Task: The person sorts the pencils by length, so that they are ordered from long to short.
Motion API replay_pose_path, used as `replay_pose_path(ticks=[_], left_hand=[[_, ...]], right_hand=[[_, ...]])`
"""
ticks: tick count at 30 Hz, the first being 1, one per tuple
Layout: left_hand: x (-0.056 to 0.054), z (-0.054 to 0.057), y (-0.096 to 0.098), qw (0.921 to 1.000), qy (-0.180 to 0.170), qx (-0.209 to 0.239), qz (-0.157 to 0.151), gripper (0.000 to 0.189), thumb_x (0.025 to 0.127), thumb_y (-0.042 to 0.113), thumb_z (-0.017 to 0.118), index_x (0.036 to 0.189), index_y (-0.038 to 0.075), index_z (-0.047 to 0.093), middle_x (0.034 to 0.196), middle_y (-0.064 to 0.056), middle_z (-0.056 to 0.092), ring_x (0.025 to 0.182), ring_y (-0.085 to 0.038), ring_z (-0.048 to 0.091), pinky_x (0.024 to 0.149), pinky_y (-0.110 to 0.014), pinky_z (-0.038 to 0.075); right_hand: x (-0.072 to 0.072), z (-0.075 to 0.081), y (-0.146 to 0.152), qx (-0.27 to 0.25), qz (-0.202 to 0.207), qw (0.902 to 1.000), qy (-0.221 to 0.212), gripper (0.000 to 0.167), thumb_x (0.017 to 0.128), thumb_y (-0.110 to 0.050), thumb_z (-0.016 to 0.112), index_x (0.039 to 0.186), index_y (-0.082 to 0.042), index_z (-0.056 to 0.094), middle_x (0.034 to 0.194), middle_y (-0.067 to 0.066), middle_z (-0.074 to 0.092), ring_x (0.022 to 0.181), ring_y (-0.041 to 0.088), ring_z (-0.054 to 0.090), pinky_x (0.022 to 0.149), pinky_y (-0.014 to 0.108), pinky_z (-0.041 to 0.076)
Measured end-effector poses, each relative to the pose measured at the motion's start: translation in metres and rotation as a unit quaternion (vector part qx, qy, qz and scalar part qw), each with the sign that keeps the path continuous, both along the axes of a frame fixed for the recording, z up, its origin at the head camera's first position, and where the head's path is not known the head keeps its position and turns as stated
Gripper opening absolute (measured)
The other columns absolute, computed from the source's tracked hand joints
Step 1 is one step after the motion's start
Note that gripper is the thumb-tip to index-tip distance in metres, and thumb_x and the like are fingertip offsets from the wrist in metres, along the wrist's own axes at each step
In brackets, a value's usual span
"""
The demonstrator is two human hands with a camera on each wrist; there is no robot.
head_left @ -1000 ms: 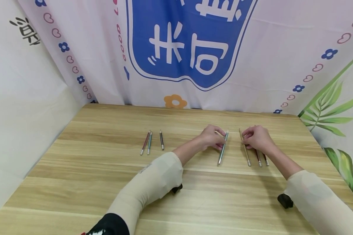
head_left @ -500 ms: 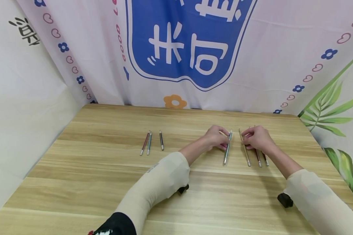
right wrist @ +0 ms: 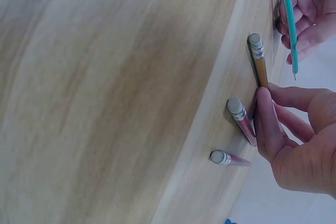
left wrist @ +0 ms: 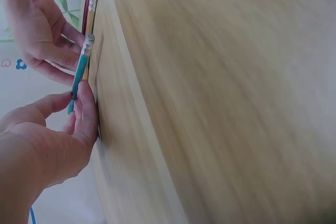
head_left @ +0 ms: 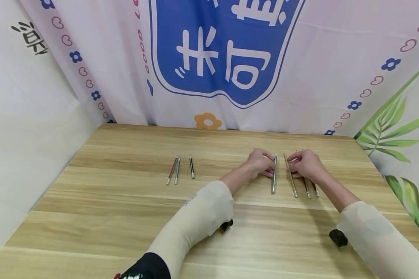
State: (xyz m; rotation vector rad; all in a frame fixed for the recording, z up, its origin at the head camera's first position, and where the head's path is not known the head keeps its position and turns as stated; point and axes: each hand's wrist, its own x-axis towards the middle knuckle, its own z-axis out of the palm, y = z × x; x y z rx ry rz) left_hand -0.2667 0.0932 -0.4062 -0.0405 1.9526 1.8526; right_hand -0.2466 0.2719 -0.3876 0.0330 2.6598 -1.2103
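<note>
My left hand (head_left: 261, 162) pinches a teal pencil (head_left: 274, 180) between thumb and fingers. Its silver-capped eraser end points toward me, and in the left wrist view the teal pencil (left wrist: 81, 69) looks lifted at that end. Just to the right, my right hand (head_left: 304, 164) pinches a yellow pencil (head_left: 293, 188) that lies on the table. A narrow gap separates the two pencils. Beyond the yellow one, partly hidden under my right hand, lie a red pencil (right wrist: 244, 124) and another reddish pencil (right wrist: 228, 158), eraser ends toward me.
Farther left on the wooden table (head_left: 125, 217) lie a red pencil (head_left: 172, 172), a second teal pencil (head_left: 177, 172) and a black pencil (head_left: 191, 167). A printed cloth (head_left: 209, 104) hangs along the table's back edge.
My left hand has moved a little to the right with the teal pencil, bringing it nearer the yellow one and turning it more upright in view. The right hand has stayed in place.
</note>
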Motion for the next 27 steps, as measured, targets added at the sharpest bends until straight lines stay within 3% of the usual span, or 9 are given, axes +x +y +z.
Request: replay_pose_path(ticks=[5, 11, 15, 19, 27], left_hand=[[0.004, 0.003, 0.006, 0.9996, 0.001, -0.01, 0.025, 0.017, 0.091, -0.015, 0.067, 0.105, -0.006, 0.065, 0.067, -0.009, 0.057, 0.056, -0.018, 0.058, 0.082, -0.045, 0.066], [0.007, 0.004, 0.011, 0.999, 0.019, -0.026, 0.032, 0.017, 0.09, -0.016, 0.067, 0.104, -0.007, 0.063, 0.071, -0.011, 0.06, 0.053, -0.017, 0.057, 0.076, -0.041, 0.067], [0.007, 0.003, 0.017, 0.9965, 0.036, -0.067, 0.036, 0.016, 0.089, -0.015, 0.068, 0.099, -0.004, 0.063, 0.077, -0.014, 0.065, 0.051, -0.016, 0.057, 0.064, -0.034, 0.066], [0.005, 0.001, 0.022, 0.9912, 0.045, -0.118, 0.041, 0.016, 0.088, -0.012, 0.072, 0.094, 0.0, 0.063, 0.076, -0.009, 0.064, 0.049, -0.013, 0.055, 0.054, -0.025, 0.062], [0.001, -0.001, 0.024, 0.9823, 0.066, -0.173, 0.029, 0.015, 0.088, -0.007, 0.075, 0.093, 0.003, 0.064, 0.076, -0.004, 0.061, 0.047, -0.01, 0.055, 0.048, -0.019, 0.058]], right_hand=[[-0.001, 0.0, 0.0, -0.002, -0.001, 1.0, -0.004, 0.04, 0.088, 0.006, 0.074, 0.124, 0.017, 0.062, 0.094, 0.017, 0.069, 0.066, 0.011, 0.07, 0.062, 0.028, 0.065], [-0.001, 0.0, 0.0, -0.002, 0.002, 1.0, -0.006, 0.04, 0.088, 0.006, 0.073, 0.125, 0.017, 0.061, 0.095, 0.017, 0.068, 0.066, 0.011, 0.07, 0.062, 0.027, 0.065], [-0.001, 0.0, 0.0, 0.001, 0.003, 1.0, -0.008, 0.04, 0.089, 0.006, 0.072, 0.126, 0.018, 0.06, 0.096, 0.018, 0.069, 0.067, 0.011, 0.07, 0.062, 0.027, 0.065], [0.0, 0.0, 0.0, 0.002, 0.006, 0.9999, -0.011, 0.041, 0.089, 0.006, 0.071, 0.126, 0.018, 0.06, 0.095, 0.018, 0.068, 0.066, 0.011, 0.07, 0.062, 0.027, 0.065], [-0.001, 0.004, -0.001, -0.001, 0.005, 0.9998, -0.017, 0.043, 0.089, 0.007, 0.072, 0.128, 0.019, 0.058, 0.095, 0.018, 0.068, 0.066, 0.011, 0.069, 0.061, 0.027, 0.065]])
